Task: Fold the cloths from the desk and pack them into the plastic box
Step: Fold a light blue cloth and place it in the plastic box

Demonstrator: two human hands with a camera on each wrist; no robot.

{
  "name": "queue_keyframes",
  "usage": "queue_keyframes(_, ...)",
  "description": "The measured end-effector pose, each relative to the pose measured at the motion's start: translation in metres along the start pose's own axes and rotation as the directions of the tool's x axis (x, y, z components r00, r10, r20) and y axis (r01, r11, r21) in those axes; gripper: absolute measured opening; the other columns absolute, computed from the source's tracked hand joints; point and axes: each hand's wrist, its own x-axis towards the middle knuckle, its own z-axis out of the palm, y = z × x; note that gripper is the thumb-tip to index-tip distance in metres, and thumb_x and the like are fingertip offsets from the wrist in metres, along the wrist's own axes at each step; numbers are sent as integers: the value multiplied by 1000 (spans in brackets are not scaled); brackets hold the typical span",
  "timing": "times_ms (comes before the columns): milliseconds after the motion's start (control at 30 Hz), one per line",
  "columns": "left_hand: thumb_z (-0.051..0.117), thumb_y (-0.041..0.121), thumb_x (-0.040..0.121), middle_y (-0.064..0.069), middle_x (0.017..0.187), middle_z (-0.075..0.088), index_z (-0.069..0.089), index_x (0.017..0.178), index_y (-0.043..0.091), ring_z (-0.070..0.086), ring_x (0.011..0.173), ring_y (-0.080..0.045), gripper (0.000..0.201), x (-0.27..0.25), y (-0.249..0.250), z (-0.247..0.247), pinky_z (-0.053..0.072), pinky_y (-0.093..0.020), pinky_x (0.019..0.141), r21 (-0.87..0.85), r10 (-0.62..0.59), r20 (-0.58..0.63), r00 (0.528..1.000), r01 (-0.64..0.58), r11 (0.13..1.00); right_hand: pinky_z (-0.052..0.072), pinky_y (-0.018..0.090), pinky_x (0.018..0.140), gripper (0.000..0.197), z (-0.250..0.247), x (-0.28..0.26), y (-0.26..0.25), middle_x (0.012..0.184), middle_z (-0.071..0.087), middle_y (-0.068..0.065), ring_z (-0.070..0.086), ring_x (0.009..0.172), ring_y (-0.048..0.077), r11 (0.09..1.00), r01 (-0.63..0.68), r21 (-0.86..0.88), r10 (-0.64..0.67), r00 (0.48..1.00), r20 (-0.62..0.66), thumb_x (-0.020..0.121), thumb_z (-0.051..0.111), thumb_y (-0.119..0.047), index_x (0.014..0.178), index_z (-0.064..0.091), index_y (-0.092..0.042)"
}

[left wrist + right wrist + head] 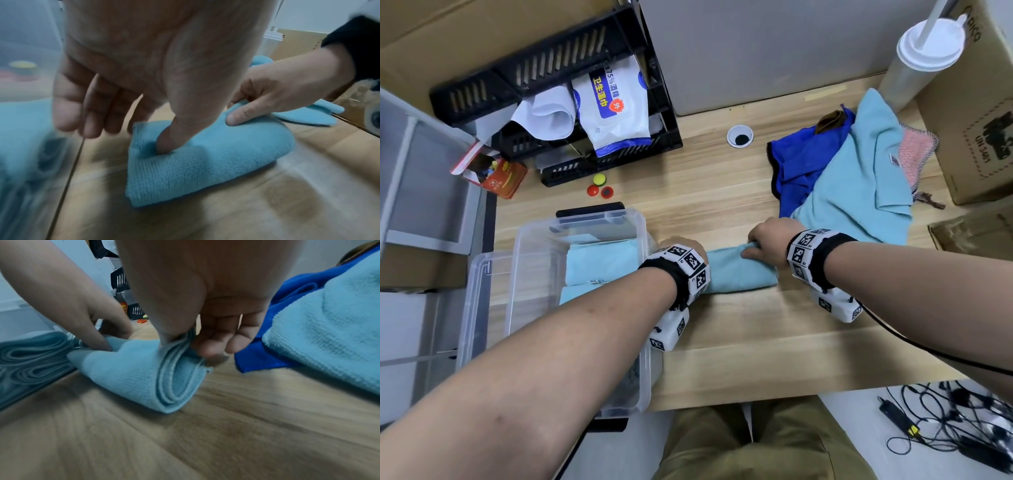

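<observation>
Now, mid-fold. Folded light-blue cloth (739,272) lies on the table (722,359) toward its left part, just beside the right wall of the plastic box (517,274).

Left hand (144,73): thumb driven down into the cloth's left end, pinning it to the wood; the other fingers (92,116) hang loosely curled behind the cloth. Whether they touch it, cannot tell. Likely purpose: anchor the layers so the fold does not spring open.

Right hand (205,313): thumb and fingers pinch the stacked hems at the cloth's right end, several layers bunched together. Seems meant to align the edges and keep the bundle tight for a lift.

Box already holds folded light-blue cloths (599,263) at its far end, fold loops showing through the wall in the right wrist view. Working next to the box keeps the transfer short.

Unfolded pile near the table's far right edge: large light-blue cloth (866,178) over a dark-blue cloth (801,164), a pink one (916,157) beneath. Task far from done.
</observation>
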Motion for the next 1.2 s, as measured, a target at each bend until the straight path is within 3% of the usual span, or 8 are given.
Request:
queue_keyframes(133, 66, 18, 76, -5, 122, 49, 47, 123, 15, 49, 112, -27, 51, 4, 6, 4, 47, -43, 93, -22, 158, -250, 955, -169, 985, 49, 33, 77, 34, 0, 1, -3, 106, 59, 3, 59, 100, 25, 998, 48, 33, -47, 997, -55, 94, 49, -45, 101, 69, -17)
queue_keyframes(333, 59, 19, 82, -8, 112, 60, 48, 126, 12, 60, 98, -29, 46, 5, 10, 2, 53, -43, 85, 0, 215, -114, 970, -216, 976, 54, 38, 69, 21, -5, 2, -6, 90, 62, 8, 60, 77, 28, 998, 17, 66, -12, 997, -74, 88, 51, -19, 107, 45, -12)
queue_keyframes(500, 52, 14, 94, -10, 111, 63, 50, 123, 5, 62, 93, -26, 31, 8, 9, 2, 46, -30, 71, 21, 194, -48, 980, -193, 981, 51, 37, 70, 26, -6, 1, -6, 87, 59, 5, 57, 81, 28, 1000, 15, -6, -15, 999, 34, 83, 50, -24, 108, 45, -18)
queue_keyframes(600, 47, 11, 98, -2, 78, 52, 57, 99, 9, 52, 77, -20, 10, 8, 12, -1, 40, -26, 64, 86, 224, -63, 973, -218, 972, 54, 37, 70, 25, -7, 0, -5, 87, 59, 5, 58, 79, 27, 1000, 19, 3, -19, 997, 77, 82, 52, -24, 106, 47, -18)
queue_keyframes(733, 45, 11, 100, 3, 68, 32, 33, 64, 16, 44, 83, -18, 38, 10, 12, -6, 34, -23, 75, 60, 236, -72, 969, -232, 971, 57, 37, 73, 28, -13, -1, -6, 95, 61, 4, 61, 81, 26, 997, -3, 71, -6, 992, 126, 79, 55, -23, 107, 53, -19)
queue_keyframes(833, 40, 13, 101, -1, 79, 46, 53, 87, 13, 47, 80, -19, 19, 5, 15, -12, 35, -26, 74, 113, 242, -15, 970, -239, 964, 57, 35, 74, 27, -19, -4, -7, 97, 64, 3, 63, 85, 25, 998, -21, 58, 11, 984, 178, 78, 56, -25, 103, 61, -19)
queue_keyframes(933, 37, 19, 102, -9, 117, 53, 59, 122, 10, 54, 105, -27, 32, -5, 11, -20, 42, -33, 86, 130, 256, -37, 966, -249, 960, 54, 32, 74, 20, -27, -11, -5, 94, 66, 2, 62, 85, 24, 998, -43, 56, 30, 977, 213, 81, 52, -24, 93, 63, -11)
queue_keyframes(1200, 41, 21, 100, -13, 135, 56, 56, 127, 6, 52, 122, -28, 34, -70, -52, -83, 38, -27, 89, -9, 262, -246, 933, -273, 962, 41, 30, 100, 40, -106, -31, -24, 137, 55, 13, 51, 125, 27, 927, -64, 370, 18, 992, 125, 93, 44, -14, 131, 57, -6)
